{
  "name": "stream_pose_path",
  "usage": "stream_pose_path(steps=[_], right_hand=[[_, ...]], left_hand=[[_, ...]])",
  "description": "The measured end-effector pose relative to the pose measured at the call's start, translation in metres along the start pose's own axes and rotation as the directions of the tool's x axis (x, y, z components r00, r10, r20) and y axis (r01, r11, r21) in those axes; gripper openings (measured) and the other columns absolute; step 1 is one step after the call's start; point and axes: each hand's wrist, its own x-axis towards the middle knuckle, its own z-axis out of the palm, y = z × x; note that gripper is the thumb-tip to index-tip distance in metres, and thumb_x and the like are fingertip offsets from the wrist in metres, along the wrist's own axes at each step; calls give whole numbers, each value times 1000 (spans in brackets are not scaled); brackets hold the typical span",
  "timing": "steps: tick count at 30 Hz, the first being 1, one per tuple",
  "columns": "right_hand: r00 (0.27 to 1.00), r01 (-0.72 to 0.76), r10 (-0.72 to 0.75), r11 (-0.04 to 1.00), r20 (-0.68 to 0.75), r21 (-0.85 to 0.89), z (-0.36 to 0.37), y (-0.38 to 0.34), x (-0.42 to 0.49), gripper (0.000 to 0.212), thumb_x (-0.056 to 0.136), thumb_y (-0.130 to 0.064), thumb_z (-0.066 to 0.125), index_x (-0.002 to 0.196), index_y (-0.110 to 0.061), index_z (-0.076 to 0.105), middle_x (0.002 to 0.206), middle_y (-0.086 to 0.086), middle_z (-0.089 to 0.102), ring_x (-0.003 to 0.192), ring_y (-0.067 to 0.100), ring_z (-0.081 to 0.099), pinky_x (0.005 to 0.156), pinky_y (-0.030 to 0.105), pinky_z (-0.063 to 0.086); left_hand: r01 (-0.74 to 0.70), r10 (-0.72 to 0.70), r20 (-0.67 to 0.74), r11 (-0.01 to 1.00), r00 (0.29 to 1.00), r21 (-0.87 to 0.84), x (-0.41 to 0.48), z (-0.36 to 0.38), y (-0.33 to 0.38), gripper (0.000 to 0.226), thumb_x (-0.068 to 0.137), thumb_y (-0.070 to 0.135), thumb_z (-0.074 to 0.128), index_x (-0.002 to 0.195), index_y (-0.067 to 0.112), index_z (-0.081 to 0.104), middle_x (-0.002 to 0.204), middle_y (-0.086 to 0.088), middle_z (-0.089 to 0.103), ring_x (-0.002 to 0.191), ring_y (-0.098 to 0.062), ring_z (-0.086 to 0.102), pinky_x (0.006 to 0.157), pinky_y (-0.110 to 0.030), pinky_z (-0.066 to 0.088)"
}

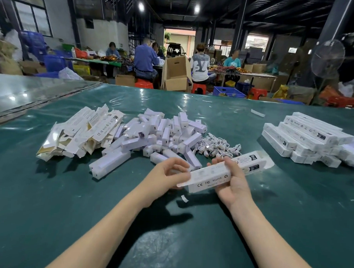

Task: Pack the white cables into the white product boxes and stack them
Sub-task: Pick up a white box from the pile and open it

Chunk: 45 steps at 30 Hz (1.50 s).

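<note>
- The fingers (224, 162) of the right hand (235, 181) are curled over the top edge of a long white box (209, 178), with the palm underneath. The hand is clamped round the box's middle and holds it above the desk (289, 214).
- The fingers (184, 168) of the left hand (165, 173) are bent and drawn together at the box's near left end, where a flap (182, 183) sticks out. They seem to pinch or press that flap, but the exact contact is hard to make out.
- The box's long axis runs from low on the left to higher on the right. The flap end points at the left hand and the printed far end points away to the right.
- Whether a cable is already inside cannot be seen. My judgement is that the step in hand is closing this end.
- Just beyond the hands lies a heap of coiled white cables (218, 146). To its left is a jumble of small boxes (164, 133), and further left a pile of flat cartons (86, 130).
- The stack (304, 136) of finished boxes sits well to the right and further back. It lies off the box's far end, so the right hand is the nearer one to carry the box there. The stacked boxes lie roughly crosswise to the held one, so it would probably need turning to match.
</note>
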Motion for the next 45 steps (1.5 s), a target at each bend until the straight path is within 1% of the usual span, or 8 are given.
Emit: stream_pose_path(steps=[2,4,10,16,24,32,39,45], right_hand=[[1000,-18,18,999,14,-32,0,3,-1,32,90,-11,50,62,-9,64,55,3,65,51,12,65,55,28,56],[999,-43,43,999,28,-18,3,7,-4,22,91,-15,51,72,-6,57,57,6,65,51,15,64,53,29,55],[989,-79,94,989,117,-124,5,5,-8,19,76,-29,59,85,-12,58,69,6,71,61,15,69,52,27,56],[983,-132,147,983,113,-130,3,6,-6,21,82,-29,56,96,-13,58,76,6,73,65,18,71,49,29,55],[931,-149,130,988,340,32,3,-3,-12,55,21,-17,96,71,-13,73,76,7,71,69,17,70,55,27,57],[998,-57,54,993,-37,-99,8,-1,-9,12,75,-26,63,78,-17,55,54,-3,65,43,8,60,30,13,36],[981,-74,100,985,168,-158,7,2,-9,7,74,-14,54,78,-11,59,63,1,66,54,9,63,45,17,50],[922,-59,133,977,364,-207,8,8,-11,24,71,-8,53,94,-9,58,80,9,71,75,19,69,65,27,57]], left_hand=[[-163,166,39,844,985,511,-3,7,-5,29,68,26,76,89,29,56,88,22,56,79,6,52,71,-8,40],[-269,329,45,678,943,684,-7,17,-11,29,69,28,74,91,30,54,88,23,54,87,0,51,75,-13,37],[-41,63,-263,995,963,89,-1,10,-5,28,68,1,76,70,25,61,85,1,61,57,-9,57,54,-18,50],[-39,-72,-170,818,983,-574,1,4,4,24,80,-9,55,83,13,64,77,-3,71,66,-14,68,58,-24,56],[-70,-14,-134,794,991,-604,2,9,6,4,82,5,53,82,9,53,66,-4,70,51,-9,62,57,-22,55],[-13,-49,-140,912,989,-411,-2,16,0,14,80,-2,62,79,10,55,76,-6,69,57,-16,60,56,-23,54],[66,-214,-187,808,959,-585,2,10,1,22,83,-6,54,79,16,53,72,0,66,52,-8,60,58,-22,55],[-98,-185,-353,754,917,-649,4,2,5,22,83,-12,52,88,8,59,80,-9,67,70,-15,67,68,-22,57]])
